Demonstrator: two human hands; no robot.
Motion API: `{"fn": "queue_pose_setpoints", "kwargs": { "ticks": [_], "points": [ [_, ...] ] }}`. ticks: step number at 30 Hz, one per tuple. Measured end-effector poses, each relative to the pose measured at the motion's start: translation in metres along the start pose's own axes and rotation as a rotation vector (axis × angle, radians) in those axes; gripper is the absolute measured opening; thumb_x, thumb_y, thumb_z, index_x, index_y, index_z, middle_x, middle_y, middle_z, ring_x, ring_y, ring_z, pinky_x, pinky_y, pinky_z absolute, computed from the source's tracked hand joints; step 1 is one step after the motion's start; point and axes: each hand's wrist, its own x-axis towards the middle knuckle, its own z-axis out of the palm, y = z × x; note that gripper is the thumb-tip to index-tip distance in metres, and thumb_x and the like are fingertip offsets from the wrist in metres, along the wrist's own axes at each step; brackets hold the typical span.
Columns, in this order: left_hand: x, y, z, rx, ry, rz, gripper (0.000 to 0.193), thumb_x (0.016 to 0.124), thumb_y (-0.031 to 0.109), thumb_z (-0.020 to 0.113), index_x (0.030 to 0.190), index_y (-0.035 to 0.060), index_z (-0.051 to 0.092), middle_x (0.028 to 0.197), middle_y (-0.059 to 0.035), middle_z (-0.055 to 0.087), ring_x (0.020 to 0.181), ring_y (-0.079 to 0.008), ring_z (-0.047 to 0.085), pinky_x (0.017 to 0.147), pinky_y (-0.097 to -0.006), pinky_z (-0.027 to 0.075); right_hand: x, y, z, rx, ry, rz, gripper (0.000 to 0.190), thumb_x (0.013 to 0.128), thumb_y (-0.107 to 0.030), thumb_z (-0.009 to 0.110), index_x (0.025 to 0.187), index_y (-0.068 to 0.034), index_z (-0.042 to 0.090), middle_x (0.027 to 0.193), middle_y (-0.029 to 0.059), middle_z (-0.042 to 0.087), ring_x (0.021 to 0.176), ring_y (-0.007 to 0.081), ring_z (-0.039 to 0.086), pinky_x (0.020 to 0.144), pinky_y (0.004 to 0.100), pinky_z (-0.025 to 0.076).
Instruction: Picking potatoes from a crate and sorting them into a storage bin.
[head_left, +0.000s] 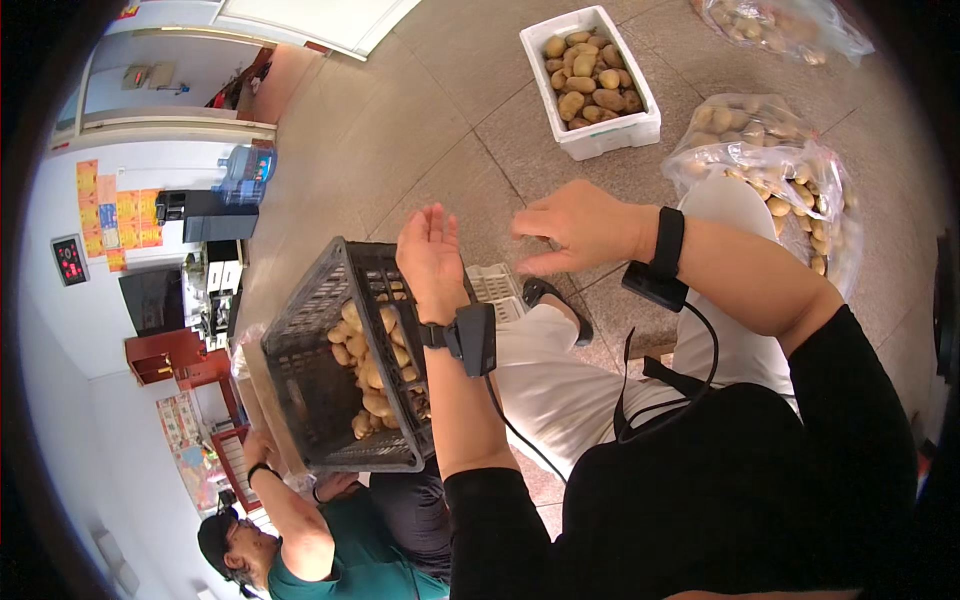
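Note:
My left hand (433, 255) is raised at the near rim of a black plastic crate (307, 390), palm turned up and fingers extended, with nothing in it. Potatoes (367, 352) lie inside that crate. My right hand (574, 229) hangs over the tiled floor to the right, its thumb and fingers apart and holding nothing. Both wrists carry black straps with small cabled devices. Beyond my hands, a white foam box (649, 127) full of potatoes stands on the floor. A white plastic basket (495, 289) is partly hidden behind my left hand.
Clear plastic bags of potatoes (750, 142) lie on the floor by my right knee, and another bag (787, 26) lies farther off. A person in a green top (337, 540) sits at the lower left beside the crate. My shoe (559, 304) is near the basket.

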Motion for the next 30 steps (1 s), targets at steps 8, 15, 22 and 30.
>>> {"fn": "queue_pose_setpoints", "kwargs": {
  "ticks": [8, 15, 22, 30],
  "points": [
    [0.021, -0.018, -0.015, 0.354, 0.039, 0.148, 0.032, 0.085, 0.008, 0.051, 0.112, -0.0036, 0.039, 0.099, -0.0114, 0.049, 0.088, -0.0179, 0.054, 0.066, -0.0317, 0.049, 0.008, -0.021, 0.029, 0.121, -0.022, -0.105, 0.058, 0.065, -0.044, 0.069, 0.107, -0.009, 0.051, 0.098, 0.0125, 0.057, 0.086, 0.0303, 0.057, 0.071, 0.0378, 0.045],
    [0.028, -0.009, 0.0, 0.551, -0.037, 0.247, 0.035, 0.085, 0.011, 0.052, 0.113, -0.0051, 0.039, 0.098, -0.0122, 0.05, 0.087, -0.0185, 0.056, 0.061, -0.0281, 0.049, 0.024, -0.034, 0.059, 0.151, -0.071, -0.204, 0.08, 0.056, -0.037, 0.077, 0.123, -0.01, 0.04, 0.131, 0.0142, 0.038, 0.119, 0.0302, 0.038, 0.097, 0.048, 0.026],
    [0.025, 0.0, 0.001, 0.486, -0.021, 0.173, 0.034, 0.085, 0.011, 0.053, 0.111, -0.005, 0.039, 0.103, -0.0135, 0.05, 0.087, -0.0185, 0.056, 0.061, -0.0278, 0.049, 0.037, -0.041, 0.086, 0.06, 0.134, -0.27, 0.08, 0.054, -0.035, 0.077, 0.123, -0.015, 0.042, 0.134, 0.0128, 0.035, 0.122, 0.0277, 0.037, 0.099, 0.0532, 0.022],
    [0.019, -0.002, 0.003, 0.436, -0.067, 0.17, 0.039, 0.082, 0.013, 0.055, 0.114, -0.0046, 0.04, 0.101, -0.0126, 0.049, 0.089, -0.0184, 0.055, 0.066, -0.0312, 0.048, 0.036, -0.044, 0.089, -0.078, 0.27, -0.477, 0.039, 0.067, -0.026, 0.069, 0.104, -0.029, 0.059, 0.127, 0.0052, 0.045, 0.119, 0.0249, 0.042, 0.101, 0.0536, 0.019]
  ]
}}
